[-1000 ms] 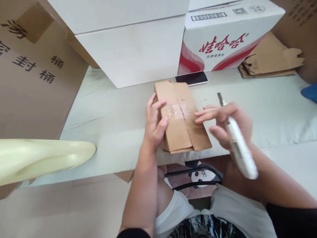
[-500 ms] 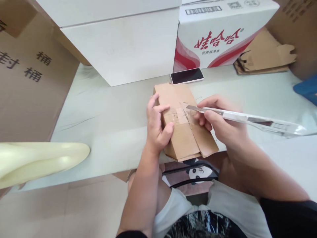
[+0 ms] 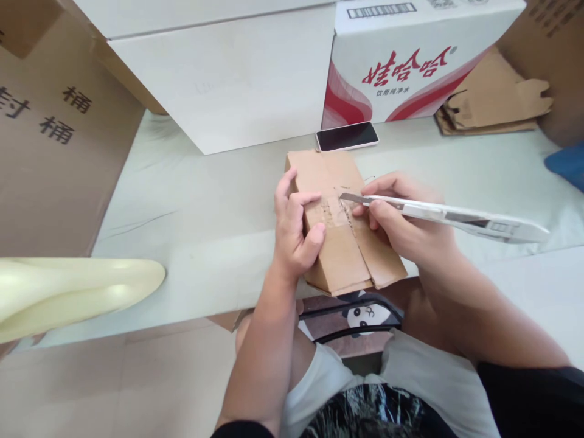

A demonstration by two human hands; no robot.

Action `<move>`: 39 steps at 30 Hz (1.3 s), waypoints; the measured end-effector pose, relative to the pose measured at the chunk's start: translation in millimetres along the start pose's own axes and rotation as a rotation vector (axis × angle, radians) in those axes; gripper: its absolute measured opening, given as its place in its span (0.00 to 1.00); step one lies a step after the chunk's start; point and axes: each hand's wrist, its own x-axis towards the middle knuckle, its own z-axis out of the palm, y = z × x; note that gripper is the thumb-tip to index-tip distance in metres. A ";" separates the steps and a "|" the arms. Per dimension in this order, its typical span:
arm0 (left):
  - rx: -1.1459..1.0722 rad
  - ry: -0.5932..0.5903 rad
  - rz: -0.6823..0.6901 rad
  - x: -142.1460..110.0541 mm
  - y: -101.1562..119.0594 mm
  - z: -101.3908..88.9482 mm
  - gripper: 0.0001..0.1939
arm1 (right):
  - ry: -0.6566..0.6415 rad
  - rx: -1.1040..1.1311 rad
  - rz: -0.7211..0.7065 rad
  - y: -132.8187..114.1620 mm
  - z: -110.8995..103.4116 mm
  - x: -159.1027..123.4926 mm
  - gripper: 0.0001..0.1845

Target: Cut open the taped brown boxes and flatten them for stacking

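Note:
A small brown cardboard box [image 3: 340, 258] lies at the front edge of the table, with clear tape [image 3: 333, 210] across its middle seam. My left hand [image 3: 295, 228] grips the box's left side, its thumb and a finger on the top face. In my right hand [image 3: 401, 216] is a white utility knife [image 3: 456, 216], held between thumb and fingers. The knife's blade points left, its tip at the torn tape over the seam. Whether the tip touches the cardboard I cannot tell. Some right fingers are hidden behind the knife and hand.
Behind the box lies a phone [image 3: 347, 136]. White cartons [image 3: 228, 91] and a red-and-white carton [image 3: 410, 85] line the back. Flattened cardboard [image 3: 497, 109] sits at the right rear, near a blue object [image 3: 568, 164]. A pale yellow curved object [image 3: 91, 298] juts in from the left.
The knife has shifted slightly left, its tip now nearer the seam, and its handle is tilted a little differently. My left hand keeps its hold on the box. The view has moved slightly.

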 end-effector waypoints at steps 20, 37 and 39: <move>-0.027 0.010 -0.035 2.3 2.8 4.3 0.31 | -0.069 -0.148 -0.107 -2.6 -5.1 4.7 0.05; -0.022 0.000 -0.026 1.1 5.0 3.3 0.29 | -0.048 0.020 -0.016 -16.3 -8.4 -11.0 0.09; -0.007 0.006 -0.020 0.8 4.5 4.4 0.30 | -0.032 0.037 -0.018 -15.9 -11.1 -11.2 0.10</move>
